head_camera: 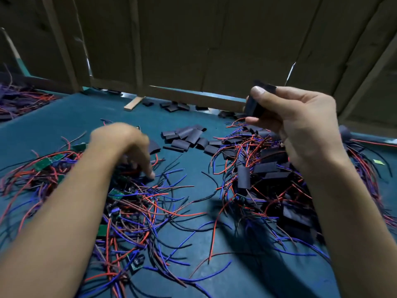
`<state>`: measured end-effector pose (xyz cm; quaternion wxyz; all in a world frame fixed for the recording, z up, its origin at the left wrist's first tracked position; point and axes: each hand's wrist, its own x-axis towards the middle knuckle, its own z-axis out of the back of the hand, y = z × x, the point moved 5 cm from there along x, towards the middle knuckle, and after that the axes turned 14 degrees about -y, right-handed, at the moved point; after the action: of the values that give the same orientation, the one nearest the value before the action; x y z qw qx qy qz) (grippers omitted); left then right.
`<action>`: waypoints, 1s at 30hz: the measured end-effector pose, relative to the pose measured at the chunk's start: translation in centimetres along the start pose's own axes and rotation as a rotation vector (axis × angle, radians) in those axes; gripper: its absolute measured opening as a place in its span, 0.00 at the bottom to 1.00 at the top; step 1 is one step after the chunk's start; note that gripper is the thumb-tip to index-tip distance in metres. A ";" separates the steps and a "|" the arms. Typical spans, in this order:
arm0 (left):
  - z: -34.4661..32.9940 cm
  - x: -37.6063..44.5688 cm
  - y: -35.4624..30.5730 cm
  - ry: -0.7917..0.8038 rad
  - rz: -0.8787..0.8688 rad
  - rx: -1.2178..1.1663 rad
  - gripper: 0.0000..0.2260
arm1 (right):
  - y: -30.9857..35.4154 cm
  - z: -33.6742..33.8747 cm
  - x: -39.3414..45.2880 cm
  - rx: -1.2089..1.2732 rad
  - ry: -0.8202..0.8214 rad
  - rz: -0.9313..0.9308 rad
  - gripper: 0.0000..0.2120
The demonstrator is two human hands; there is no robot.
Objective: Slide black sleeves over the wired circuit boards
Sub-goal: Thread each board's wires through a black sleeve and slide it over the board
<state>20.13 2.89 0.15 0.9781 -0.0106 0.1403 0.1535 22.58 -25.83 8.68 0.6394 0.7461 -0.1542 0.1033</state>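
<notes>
Both forearms come in from the bottom edge, one on each side. Left hand is down in the tangle of red, blue and black wires with small green circuit boards, fingers curled down into the pile with a fingertip touching the wires; it's blurry, so I can't tell if it's actually got hold of one. Right hand is raised above the pile on its own side, pinching a flat black sleeve between thumb and fingers. Under and around that hand is the heap of wired boards with black sleeves on them. Between the two hands, a bit further back, sits a loose bunch of empty black sleeves on the teal tabletop. Beyond both hands is a brown cardboard wall.
</notes>
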 end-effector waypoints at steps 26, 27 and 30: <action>8.4 -6.6 -9.1 -0.626 -0.666 -1.315 0.11 | 0.0 -1.1 -0.2 0.592 -0.043 -0.237 0.09; 8.3 -6.5 -9.3 -0.647 -0.643 -1.341 0.11 | 0.0 -1.3 -0.4 0.604 -0.041 -0.248 0.09; 8.0 -6.4 -9.6 -0.635 -0.598 -1.428 0.12 | -0.3 -1.8 -0.8 0.626 -0.037 -0.296 0.10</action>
<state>19.40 -7.62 9.36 0.7287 -0.6209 -0.2817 -0.0646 22.05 -23.91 8.42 0.3848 0.9221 -0.0169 0.0381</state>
